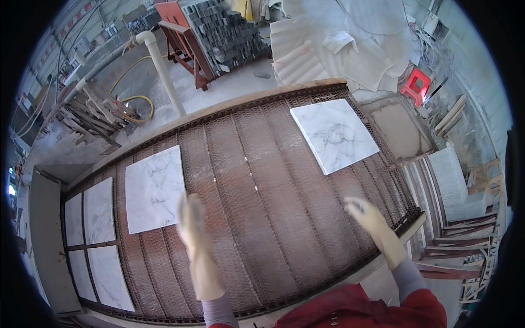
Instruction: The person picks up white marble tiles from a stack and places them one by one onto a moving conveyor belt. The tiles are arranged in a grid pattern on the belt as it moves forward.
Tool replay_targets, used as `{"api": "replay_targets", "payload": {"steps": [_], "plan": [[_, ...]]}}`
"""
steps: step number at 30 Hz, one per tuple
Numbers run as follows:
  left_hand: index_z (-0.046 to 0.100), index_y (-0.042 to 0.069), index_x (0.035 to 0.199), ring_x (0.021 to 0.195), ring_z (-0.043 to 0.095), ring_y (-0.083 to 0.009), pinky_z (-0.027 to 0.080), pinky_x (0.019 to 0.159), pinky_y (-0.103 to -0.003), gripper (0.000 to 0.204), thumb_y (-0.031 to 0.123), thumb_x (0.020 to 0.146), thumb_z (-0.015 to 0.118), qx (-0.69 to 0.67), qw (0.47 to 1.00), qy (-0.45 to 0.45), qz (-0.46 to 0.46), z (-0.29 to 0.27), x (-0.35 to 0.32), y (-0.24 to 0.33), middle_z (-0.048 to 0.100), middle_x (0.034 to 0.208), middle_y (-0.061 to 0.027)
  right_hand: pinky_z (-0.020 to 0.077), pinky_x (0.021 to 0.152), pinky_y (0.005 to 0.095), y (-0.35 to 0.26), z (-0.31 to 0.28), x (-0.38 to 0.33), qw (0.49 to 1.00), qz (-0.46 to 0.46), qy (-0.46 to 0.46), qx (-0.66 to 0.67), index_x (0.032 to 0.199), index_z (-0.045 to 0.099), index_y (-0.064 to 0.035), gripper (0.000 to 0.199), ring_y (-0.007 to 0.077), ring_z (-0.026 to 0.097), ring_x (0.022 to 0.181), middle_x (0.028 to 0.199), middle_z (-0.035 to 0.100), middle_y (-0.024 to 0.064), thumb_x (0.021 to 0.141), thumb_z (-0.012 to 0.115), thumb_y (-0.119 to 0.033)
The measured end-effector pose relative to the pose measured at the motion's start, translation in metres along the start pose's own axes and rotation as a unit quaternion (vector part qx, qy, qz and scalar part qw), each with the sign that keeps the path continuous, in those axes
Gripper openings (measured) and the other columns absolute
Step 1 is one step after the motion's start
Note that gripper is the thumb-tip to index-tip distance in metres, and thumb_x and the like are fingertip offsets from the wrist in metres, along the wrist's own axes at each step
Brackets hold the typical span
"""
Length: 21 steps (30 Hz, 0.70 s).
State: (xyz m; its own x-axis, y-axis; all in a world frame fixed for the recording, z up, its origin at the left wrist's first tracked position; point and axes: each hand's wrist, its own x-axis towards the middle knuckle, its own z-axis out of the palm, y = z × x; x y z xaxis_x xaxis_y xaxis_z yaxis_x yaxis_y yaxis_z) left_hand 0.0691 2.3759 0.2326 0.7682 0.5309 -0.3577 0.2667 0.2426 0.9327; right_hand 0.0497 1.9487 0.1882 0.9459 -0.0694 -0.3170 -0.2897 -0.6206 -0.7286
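My left hand (191,221), in a long cream rubber glove, is at the right edge of a white, grey-veined marble tile (156,191). Its fingers point away from me, stretched out and slightly blurred; whether they touch the tile I cannot tell. My right hand (367,215), gloved the same way, hovers over the brown mesh conveyor (273,218) with its fingers loosely bent and apart, holding nothing. Beyond it, at the far right of the mesh, another marble tile (334,134) lies flat and turned at an angle.
Several smaller marble pieces (98,210) lie at the left end, beside a grey machine housing (49,240). A wooden rail (262,93) edges the far side. Behind stand a red rack (191,49) of grey strips and a red stool (415,87). Slabs (448,169) lean at right.
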Motion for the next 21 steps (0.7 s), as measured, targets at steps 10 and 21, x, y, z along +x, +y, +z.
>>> {"api": "replay_targets", "payload": {"steps": [10, 21], "plan": [[0.043, 0.009, 0.148, 0.137, 0.045, -0.0335, 0.036, 0.115, -0.044, 0.057, 0.03, 0.098, 0.061, -0.002, 0.954, -0.29, -0.077, 0.225, -0.024, -0.135, 0.047, 0.149, -0.0165, 0.0409, 0.108, 0.0419, 0.096, -0.084, 0.229, 0.916, 0.053, 0.277, -0.285, 0.147, 0.043, -0.0158, 0.069, 0.0301, 0.054, 0.127, 0.133, 0.06, 0.0142, 0.089, 0.066, -0.046], [0.04, 0.023, 0.151, 0.135, 0.049, -0.0314, 0.039, 0.111, -0.041, 0.067, 0.047, 0.091, 0.057, 0.185, 0.955, -0.221, -0.066, 0.311, 0.01, -0.179, 0.053, 0.146, -0.012, 0.0452, 0.104, 0.0408, 0.111, -0.108, 0.249, 0.95, 0.119, 0.251, -0.143, 0.137, 0.056, -0.0109, 0.062, 0.0333, 0.059, 0.121, 0.128, 0.064, 0.0167, 0.086, 0.07, -0.045]]}}
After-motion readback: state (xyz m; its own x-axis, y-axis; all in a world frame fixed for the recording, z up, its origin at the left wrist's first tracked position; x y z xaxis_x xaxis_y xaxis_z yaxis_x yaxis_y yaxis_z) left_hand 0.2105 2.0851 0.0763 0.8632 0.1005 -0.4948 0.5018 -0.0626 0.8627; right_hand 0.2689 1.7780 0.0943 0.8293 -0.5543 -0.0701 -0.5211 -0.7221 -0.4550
